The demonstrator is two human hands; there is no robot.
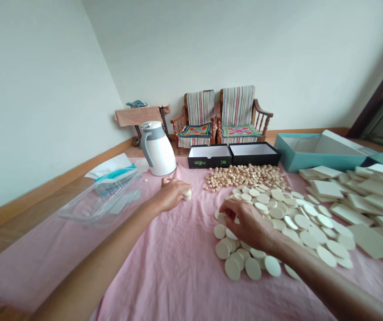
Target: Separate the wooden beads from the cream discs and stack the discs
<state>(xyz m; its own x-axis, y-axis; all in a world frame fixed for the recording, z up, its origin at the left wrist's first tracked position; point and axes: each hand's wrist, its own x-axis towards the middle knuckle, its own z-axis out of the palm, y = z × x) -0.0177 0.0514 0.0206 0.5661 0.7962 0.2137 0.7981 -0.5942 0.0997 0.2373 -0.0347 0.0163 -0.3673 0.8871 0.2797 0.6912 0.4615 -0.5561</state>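
Note:
My left hand [171,194] is closed at its fingertips around a short stack of pale round discs [186,195] standing on the pink cloth. To the right, my right hand [247,222] reaches down into a spread pile of flat cream-coloured discs [293,223]. Its fingers are curled, with the tips low among the discs at the pile's left edge. What those fingertips hold, if anything, is hidden behind the hand. Behind the pile lies a heap of small rounded wooden-looking pieces [248,175].
Cream square tiles [372,196] are heaped at the right, before a light-blue box [318,156]. Two black boxes [210,162] stand at the back. A white jug [160,154] and a clear plastic tray [101,200] are left on the pink cloth [164,276]. Two chairs [236,109] stand beyond.

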